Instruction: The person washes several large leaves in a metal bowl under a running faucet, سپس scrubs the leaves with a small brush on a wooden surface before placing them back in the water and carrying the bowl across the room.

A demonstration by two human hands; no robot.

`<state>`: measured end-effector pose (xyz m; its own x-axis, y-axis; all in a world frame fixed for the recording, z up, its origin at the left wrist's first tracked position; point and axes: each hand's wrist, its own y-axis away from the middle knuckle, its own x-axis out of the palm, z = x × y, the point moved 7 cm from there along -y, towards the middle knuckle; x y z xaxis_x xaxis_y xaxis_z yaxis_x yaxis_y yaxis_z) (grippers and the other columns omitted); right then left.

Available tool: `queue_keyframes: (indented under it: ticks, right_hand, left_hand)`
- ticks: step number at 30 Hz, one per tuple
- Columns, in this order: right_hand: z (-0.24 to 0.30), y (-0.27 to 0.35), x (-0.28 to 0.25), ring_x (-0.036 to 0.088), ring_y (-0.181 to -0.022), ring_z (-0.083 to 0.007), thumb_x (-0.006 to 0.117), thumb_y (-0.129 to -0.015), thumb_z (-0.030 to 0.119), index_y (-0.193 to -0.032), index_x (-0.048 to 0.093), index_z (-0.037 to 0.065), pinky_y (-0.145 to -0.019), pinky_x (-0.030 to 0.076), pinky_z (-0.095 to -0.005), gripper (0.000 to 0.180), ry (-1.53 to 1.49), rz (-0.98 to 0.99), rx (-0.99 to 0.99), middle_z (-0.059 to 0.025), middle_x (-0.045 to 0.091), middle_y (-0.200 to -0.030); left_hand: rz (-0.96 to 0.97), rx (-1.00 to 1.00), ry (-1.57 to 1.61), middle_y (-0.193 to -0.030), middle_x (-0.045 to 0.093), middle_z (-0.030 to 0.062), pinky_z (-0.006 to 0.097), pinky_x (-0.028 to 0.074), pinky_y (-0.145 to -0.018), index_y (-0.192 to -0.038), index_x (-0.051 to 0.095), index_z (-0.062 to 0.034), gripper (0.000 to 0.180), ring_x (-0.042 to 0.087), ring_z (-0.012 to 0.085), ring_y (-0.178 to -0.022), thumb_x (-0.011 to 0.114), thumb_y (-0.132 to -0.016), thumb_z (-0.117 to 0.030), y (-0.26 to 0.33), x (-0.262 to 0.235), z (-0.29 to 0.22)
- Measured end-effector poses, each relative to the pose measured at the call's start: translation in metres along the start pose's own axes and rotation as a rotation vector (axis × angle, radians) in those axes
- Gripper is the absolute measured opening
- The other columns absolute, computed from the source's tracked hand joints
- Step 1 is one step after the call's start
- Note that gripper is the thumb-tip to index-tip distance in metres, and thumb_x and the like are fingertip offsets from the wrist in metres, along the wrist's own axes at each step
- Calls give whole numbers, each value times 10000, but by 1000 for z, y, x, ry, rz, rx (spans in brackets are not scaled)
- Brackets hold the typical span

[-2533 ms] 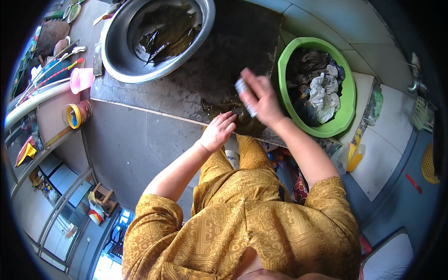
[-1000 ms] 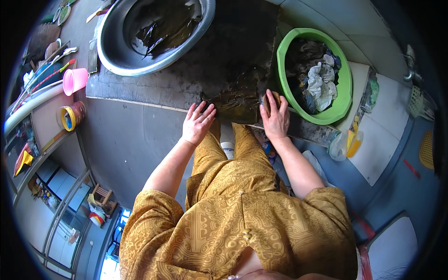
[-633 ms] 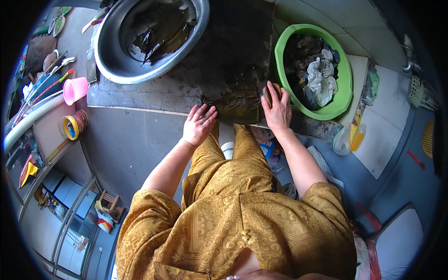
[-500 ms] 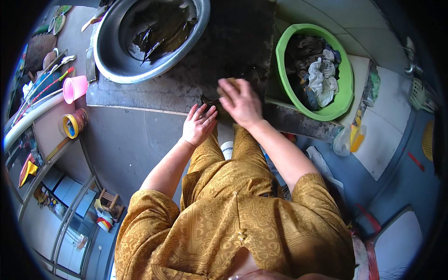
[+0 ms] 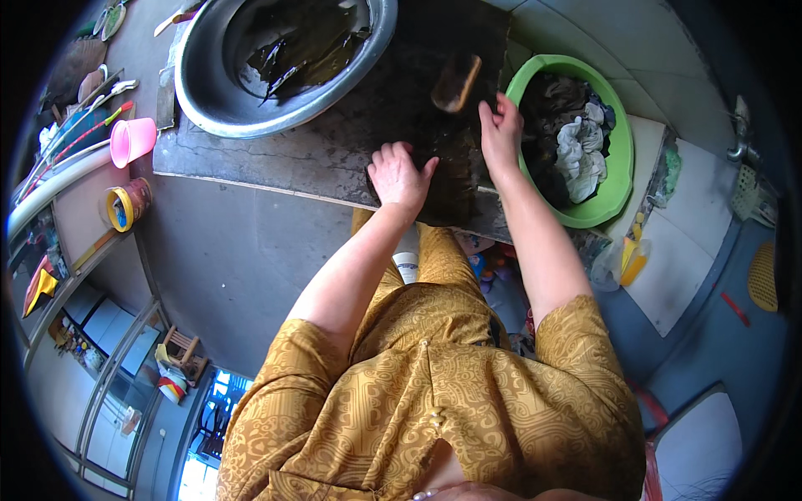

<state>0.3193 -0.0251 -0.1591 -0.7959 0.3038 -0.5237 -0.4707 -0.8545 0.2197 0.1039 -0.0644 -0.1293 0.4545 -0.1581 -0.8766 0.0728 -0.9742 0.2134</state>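
Observation:
A brush with a pale wooden edge (image 5: 469, 82) lies on the dark slab (image 5: 276, 163), out of both hands. My left hand (image 5: 398, 177) rests on the slab near its front edge, fingers spread and thumb out to the right. Beneath and beside it is something dark and wet-looking, perhaps cloth, hard to tell from the slab. Beside the rim of a green basin (image 5: 620, 179) hovers my right hand (image 5: 502, 138), its fingers loosely bent and apart, holding nothing I can see. Crumpled dark cloths and a white cloth (image 5: 580, 159) fill that basin.
A large grey basin (image 5: 200, 113) with dark water and dark cloth stands at the far left of the slab. On the left are a pink cup (image 5: 132, 142) and a yellow bucket (image 5: 127, 207). A tap (image 5: 740, 134) is at the right, and a yellow-handled brush (image 5: 632, 255) lies below it.
My right hand has let go of the brush, which now lies farther back, and has moved right to the green basin. The left hand has shifted right along the slab.

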Motion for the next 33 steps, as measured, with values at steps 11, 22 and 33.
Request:
queue_keyframes:
  ticks: [11,22,33]
  right_hand:
    - [-40,78,-3,644,-726,-147,742,-854,232,-990,640,14,-696,520,-310,277,15,195,414,-48,693,-829]
    - [32,105,5,649,-875,-107,743,-855,120,-1010,696,60,-817,511,-271,172,-705,542,576,-28,709,-978]
    - [69,114,10,660,-876,-111,693,-895,102,-1032,695,50,-800,521,-264,146,-755,617,556,-34,710,-998]
  left_hand:
    - [81,-361,487,-811,637,149,435,504,-736,-1021,481,-20,412,629,353,-751,780,-769,-153,8,16,-6]
    - [504,-771,1651,-965,673,57,228,535,-717,-1152,504,-55,369,643,118,-821,685,-847,50,35,7,10]
    - [136,-340,1285,-953,565,27,195,513,-702,-973,596,-21,194,580,97,-815,730,-838,17,38,-38,11]
